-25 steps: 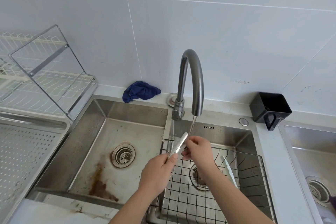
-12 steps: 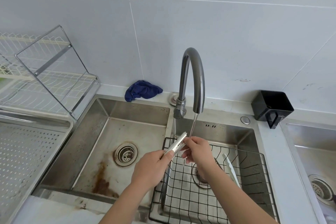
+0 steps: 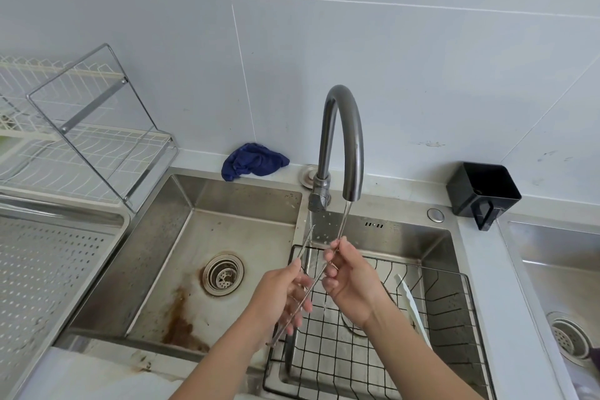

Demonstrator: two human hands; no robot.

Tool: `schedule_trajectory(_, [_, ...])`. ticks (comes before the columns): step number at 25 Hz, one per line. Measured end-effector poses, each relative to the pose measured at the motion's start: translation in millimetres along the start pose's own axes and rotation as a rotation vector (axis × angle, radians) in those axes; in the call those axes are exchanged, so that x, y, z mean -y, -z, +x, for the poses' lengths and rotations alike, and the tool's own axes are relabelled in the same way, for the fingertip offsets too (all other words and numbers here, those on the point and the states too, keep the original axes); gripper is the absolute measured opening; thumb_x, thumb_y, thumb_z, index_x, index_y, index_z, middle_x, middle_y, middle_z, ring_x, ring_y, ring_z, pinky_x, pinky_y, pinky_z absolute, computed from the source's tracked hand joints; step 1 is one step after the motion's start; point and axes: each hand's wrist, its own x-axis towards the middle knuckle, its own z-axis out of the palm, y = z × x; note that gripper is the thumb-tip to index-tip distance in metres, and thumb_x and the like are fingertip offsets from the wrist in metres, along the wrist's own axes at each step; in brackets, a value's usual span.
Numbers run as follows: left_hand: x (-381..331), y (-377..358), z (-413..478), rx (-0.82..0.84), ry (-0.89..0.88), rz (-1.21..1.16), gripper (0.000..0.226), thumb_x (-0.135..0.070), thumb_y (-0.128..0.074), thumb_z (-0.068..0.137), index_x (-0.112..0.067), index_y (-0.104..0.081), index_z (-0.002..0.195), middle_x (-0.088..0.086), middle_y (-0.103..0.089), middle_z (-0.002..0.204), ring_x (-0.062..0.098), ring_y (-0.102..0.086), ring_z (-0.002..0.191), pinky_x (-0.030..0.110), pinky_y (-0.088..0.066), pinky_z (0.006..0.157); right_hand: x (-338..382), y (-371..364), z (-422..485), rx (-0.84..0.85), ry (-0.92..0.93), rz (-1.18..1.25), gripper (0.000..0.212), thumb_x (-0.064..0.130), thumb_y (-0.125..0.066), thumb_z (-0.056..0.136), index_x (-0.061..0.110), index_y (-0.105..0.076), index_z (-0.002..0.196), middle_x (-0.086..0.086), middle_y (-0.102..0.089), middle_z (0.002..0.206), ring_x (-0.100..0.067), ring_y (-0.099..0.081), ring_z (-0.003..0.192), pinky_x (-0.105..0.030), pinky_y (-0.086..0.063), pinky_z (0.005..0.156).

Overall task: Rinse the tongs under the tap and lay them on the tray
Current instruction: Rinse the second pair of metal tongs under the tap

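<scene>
Thin metal tongs (image 3: 313, 284) are held edge-on under the curved grey tap (image 3: 341, 140), where a thin stream of water (image 3: 343, 221) runs. Their two arms are spread apart. My left hand (image 3: 279, 295) grips the tongs low near the joined end. Higher up, my right hand (image 3: 352, 279) pinches one arm near its tip, right where the water falls. A perforated steel tray (image 3: 48, 269) lies at the far left.
Below my hands a black wire basket (image 3: 438, 318) sits in the right sink bowl with a white utensil (image 3: 410, 305) in it. The left bowl (image 3: 194, 253) has a rusty stain and a drain. A blue cloth (image 3: 253, 161), a black cup (image 3: 483, 193) and a dish rack (image 3: 81, 140) line the back.
The tongs have turned from flat-side-up to edge-on and their arms have spread apart. My left hand has slid lower, my right hand has risen toward the stream.
</scene>
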Motion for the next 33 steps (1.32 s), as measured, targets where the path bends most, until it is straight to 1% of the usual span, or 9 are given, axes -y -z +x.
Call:
schedule_trajectory(3, [4.4,-7.0,-0.2,0.071,0.058,-0.127,0.056,-0.057,-0.042,0.101,-0.005,-0.063,0.106,0.017,-0.068,0.070,0.022,-0.054,0.042,0.023,-0.039,0.038,4.1,-7.8,2.8,-0.032,-0.017,0.013,0.040,0.042,-0.056,0.100,0.018,-0.066,0.070,0.000,-0.057,0.066,-0.008,-0.039,0.043,-0.020,-0.035,0.037])
schedule_trajectory(7, [4.0,-14.1,6.1,0.074,0.076,-0.256,0.054,-0.059,-0.045,0.100,-0.007,-0.063,0.105,0.017,-0.066,0.068,0.024,-0.053,0.042,0.024,-0.038,0.039,12.8,-11.4,-1.6,0.055,0.036,-0.007,0.021,0.029,-0.061,0.097,0.011,-0.067,0.088,-0.002,-0.062,0.074,-0.009,-0.042,0.046,-0.021,-0.040,0.041])
schedule_trajectory(10, [5.4,-20.0,10.9,0.079,0.049,-0.214,0.056,-0.061,-0.044,0.099,-0.007,-0.063,0.101,0.017,-0.065,0.066,0.023,-0.052,0.040,0.024,-0.039,0.039,15.9,-12.1,-0.1,-0.052,0.046,-0.096,0.042,0.044,-0.056,0.101,0.015,-0.067,0.073,-0.004,-0.058,0.065,-0.008,-0.035,0.041,-0.020,-0.033,0.036])
schedule_trajectory(13, [6.2,-23.2,17.7,0.047,0.019,-0.230,0.058,-0.061,-0.042,0.100,-0.008,-0.064,0.103,0.017,-0.066,0.065,0.024,-0.054,0.040,0.025,-0.041,0.040,17.4,-10.0,-2.6,0.023,0.100,-0.081,0.017,0.024,-0.066,0.094,0.013,-0.077,0.086,-0.005,-0.064,0.077,-0.008,-0.042,0.048,-0.020,-0.040,0.042])
schedule_trajectory(18, [12.1,-39.7,29.7,-0.042,-0.101,-0.131,0.058,-0.063,-0.039,0.099,-0.010,-0.064,0.100,0.015,-0.060,0.055,0.025,-0.053,0.038,0.027,-0.042,0.039,26.1,-20.3,-7.2,-0.062,0.241,-0.533,0.038,0.036,-0.053,0.105,0.010,-0.070,0.084,-0.013,-0.068,0.069,-0.015,-0.042,0.042,-0.027,-0.039,0.039])
schedule_trajectory(21, [0.2,-53.2,37.8,-0.113,-0.122,-0.071,0.061,-0.073,-0.040,0.093,-0.023,-0.071,0.078,0.011,-0.057,0.053,0.023,-0.051,0.038,0.026,-0.041,0.038,33.1,-31.3,-10.0,-0.048,0.369,-0.718,0.021,0.023,-0.058,0.101,0.006,-0.069,0.092,-0.013,-0.069,0.074,-0.015,-0.047,0.046,-0.029,-0.046,0.046])
schedule_trajectory(24, [-18.8,-64.7,43.5,-0.076,-0.156,-0.127,0.063,-0.075,-0.042,0.090,-0.024,-0.064,0.059,0.004,-0.057,0.053,0.019,-0.048,0.040,0.027,-0.039,0.039,41.8,-35.9,-13.6,-0.086,0.452,-0.749,0.024,0.020,-0.062,0.101,0.002,-0.066,0.085,-0.015,-0.066,0.065,-0.017,-0.048,0.042,-0.030,-0.044,0.046])
schedule_trajectory(28, [-35.0,-75.9,49.4,-0.056,-0.204,-0.061,0.065,-0.078,-0.036,0.083,-0.023,-0.055,0.053,-0.004,-0.056,0.051,0.012,-0.049,0.047,0.024,-0.040,0.045,50.2,-34.8,-17.5,-0.106,0.440,-0.726,0.034,0.025,-0.056,0.105,-0.003,-0.065,0.088,-0.042,-0.058,0.084,-0.019,-0.045,0.043,-0.031,-0.042,0.045])
schedule_trajectory(33, [-40.7,-70.8,53.3,-0.085,-0.234,-0.204,0.055,-0.059,-0.044,0.099,-0.021,-0.066,0.065,0.004,-0.061,0.055,0.016,-0.056,0.048,0.027,-0.043,0.045,58.6,-27.4,-18.3,-0.077,0.468,-0.847,0.021,0.014,-0.060,0.102,-0.004,-0.065,0.091,-0.032,-0.060,0.072,-0.019,-0.055,0.046,-0.034,-0.048,0.051])
